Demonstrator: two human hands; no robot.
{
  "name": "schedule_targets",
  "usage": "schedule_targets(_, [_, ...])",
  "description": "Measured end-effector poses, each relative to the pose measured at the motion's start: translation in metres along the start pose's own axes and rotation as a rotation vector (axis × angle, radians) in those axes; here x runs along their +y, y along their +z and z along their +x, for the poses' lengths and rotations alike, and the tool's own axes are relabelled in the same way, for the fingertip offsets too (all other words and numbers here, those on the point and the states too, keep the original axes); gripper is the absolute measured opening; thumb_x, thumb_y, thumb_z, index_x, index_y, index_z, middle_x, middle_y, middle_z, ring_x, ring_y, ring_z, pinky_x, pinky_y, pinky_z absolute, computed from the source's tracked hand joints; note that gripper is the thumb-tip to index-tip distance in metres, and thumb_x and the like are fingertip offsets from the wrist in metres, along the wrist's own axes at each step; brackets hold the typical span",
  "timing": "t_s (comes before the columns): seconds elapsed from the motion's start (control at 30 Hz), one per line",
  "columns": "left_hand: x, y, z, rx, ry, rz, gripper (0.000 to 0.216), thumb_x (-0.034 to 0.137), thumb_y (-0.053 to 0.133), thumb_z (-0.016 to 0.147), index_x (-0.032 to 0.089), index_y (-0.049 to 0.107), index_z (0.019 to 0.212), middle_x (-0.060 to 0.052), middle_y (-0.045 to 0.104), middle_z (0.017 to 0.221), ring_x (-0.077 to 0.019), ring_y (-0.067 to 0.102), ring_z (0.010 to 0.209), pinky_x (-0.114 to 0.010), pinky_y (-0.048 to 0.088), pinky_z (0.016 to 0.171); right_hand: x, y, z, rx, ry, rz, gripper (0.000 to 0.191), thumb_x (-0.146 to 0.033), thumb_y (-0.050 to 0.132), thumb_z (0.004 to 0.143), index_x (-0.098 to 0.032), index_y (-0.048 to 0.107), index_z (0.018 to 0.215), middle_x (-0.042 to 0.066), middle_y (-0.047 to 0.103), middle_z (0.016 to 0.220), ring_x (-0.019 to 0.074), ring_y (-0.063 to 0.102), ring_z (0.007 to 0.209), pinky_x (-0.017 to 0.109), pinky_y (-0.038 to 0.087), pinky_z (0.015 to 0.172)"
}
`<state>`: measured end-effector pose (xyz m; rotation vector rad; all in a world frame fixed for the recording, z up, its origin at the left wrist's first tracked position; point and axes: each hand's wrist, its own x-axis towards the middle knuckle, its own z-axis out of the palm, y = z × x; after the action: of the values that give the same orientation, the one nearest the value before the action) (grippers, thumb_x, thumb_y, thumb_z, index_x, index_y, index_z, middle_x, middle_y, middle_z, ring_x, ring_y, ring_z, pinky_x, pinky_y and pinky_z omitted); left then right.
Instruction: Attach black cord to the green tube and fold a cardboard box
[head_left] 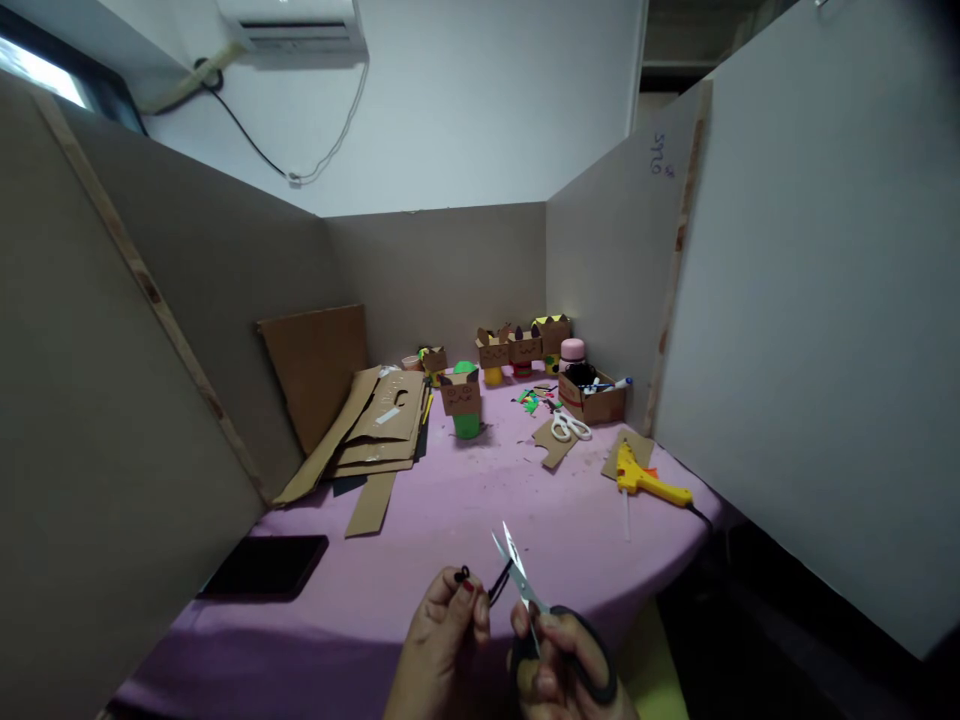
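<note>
The left hand (442,625) pinches a thin black strip (495,587) between thumb and fingertips, low at the near edge of the purple table (450,500). The right hand (559,670) has its fingers closed through the black handles of the scissors (525,585) – the blades stand a little open and touch the strip. A yellow glue gun (649,482) lies far right, a black phone (266,565) to the left

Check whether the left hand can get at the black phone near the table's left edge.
Probably yes: bare purple cloth lies between left hand and phone, though its fingers pinch a small black strip.
</note>
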<state>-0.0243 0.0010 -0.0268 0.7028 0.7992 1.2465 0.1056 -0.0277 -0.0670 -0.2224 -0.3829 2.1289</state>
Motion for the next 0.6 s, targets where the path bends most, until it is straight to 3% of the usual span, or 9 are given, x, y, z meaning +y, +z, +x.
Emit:
schedule_targets(0.2, [0.002,0.003,-0.002,-0.003,-0.009,-0.008,0.026,0.029,0.077,0.059,0.017,0.054,0.063,0.006,0.054,0.048,-0.0034,0.043,0.045,-0.014,0.034,0.049,0.002,-0.001,0.002,-0.012,0.001,-0.041,0.022,-0.038,0.068,0.068,-0.022,0.063,0.082,-0.006,0.050,0.047,0.0051,0.040,0.036,0.015,0.030,0.037])
schedule_targets(0.43, [-0.002,0.012,-0.009,-0.040,-0.082,-0.143,0.028,0.025,0.079,0.054,0.018,0.053,0.059,0.006,0.053,0.044,-0.0084,0.054,0.051,-0.019,0.042,0.057,0.008,-0.008,0.005,0.078,-0.150,-0.017,0.023,-0.038,0.071,0.064,-0.023,0.062,0.079,0.001,0.062,0.080,0.0093,0.050,0.054,0.019,0.038,0.042])
schedule_targets(0.6, [-0.003,0.010,-0.007,0.034,-0.062,-0.098,0.031,0.028,0.081,0.050,0.017,0.054,0.061,0.007,0.053,0.045,-0.0038,0.044,0.043,-0.014,0.034,0.047,0.002,-0.014,0.001,0.091,-0.094,-0.088,0.024,-0.038,0.072,0.063,-0.024,0.061,0.079,-0.001,0.057,0.067,0.0082,0.045,0.048,0.017,0.033,0.038])
